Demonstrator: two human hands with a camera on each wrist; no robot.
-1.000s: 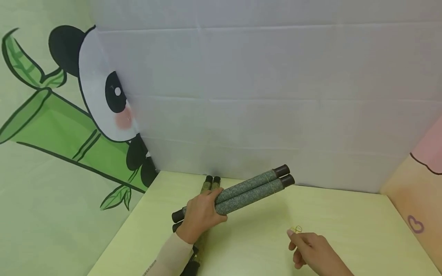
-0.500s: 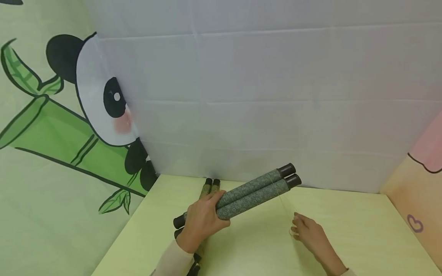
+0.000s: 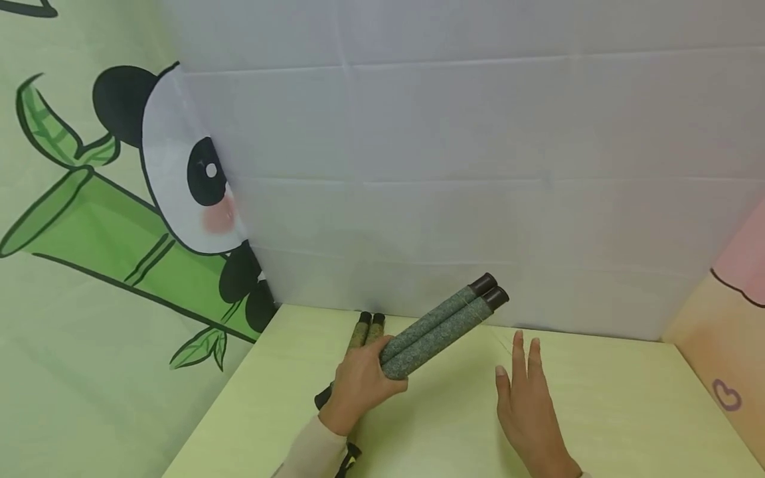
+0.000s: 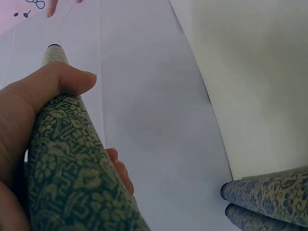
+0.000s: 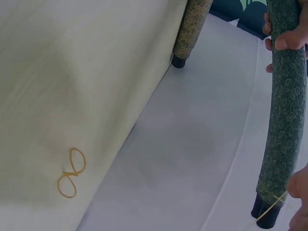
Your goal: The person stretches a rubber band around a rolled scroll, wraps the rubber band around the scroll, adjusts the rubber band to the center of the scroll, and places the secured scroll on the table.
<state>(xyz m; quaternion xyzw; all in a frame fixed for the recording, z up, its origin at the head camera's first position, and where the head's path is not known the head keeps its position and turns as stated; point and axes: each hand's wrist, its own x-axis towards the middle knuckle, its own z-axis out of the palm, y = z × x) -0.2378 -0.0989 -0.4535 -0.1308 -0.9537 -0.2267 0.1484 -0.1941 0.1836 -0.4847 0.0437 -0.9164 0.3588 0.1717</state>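
My left hand (image 3: 361, 382) grips a green-patterned scroll (image 3: 439, 332), rolled up as two side-by-side rolls with dark end knobs. It is tilted, its far end raised to the right above the table. My right hand (image 3: 532, 411) stands to the right of that end, its visible fingers straight and spread. A thin yellow band (image 5: 272, 206) crosses the scroll near its end knobs and stretches toward the right hand; how it lies on the fingers cannot be made out. In the right wrist view, a yellow figure-eight loop (image 5: 72, 173) shows against the tabletop.
Behind the left hand, a second scroll (image 3: 366, 335) with an olive pattern lies on the pale yellow table (image 3: 609, 392), its dark ends at the back wall. Another dark end (image 3: 351, 455) shows near the left sleeve. A grey-white backdrop (image 3: 454, 166) stands behind.
My right hand first pinched a yellow loop below the scroll's end, then drew a thin strand from it; now its fingers are straight and spread. The scroll tilts more steeply.
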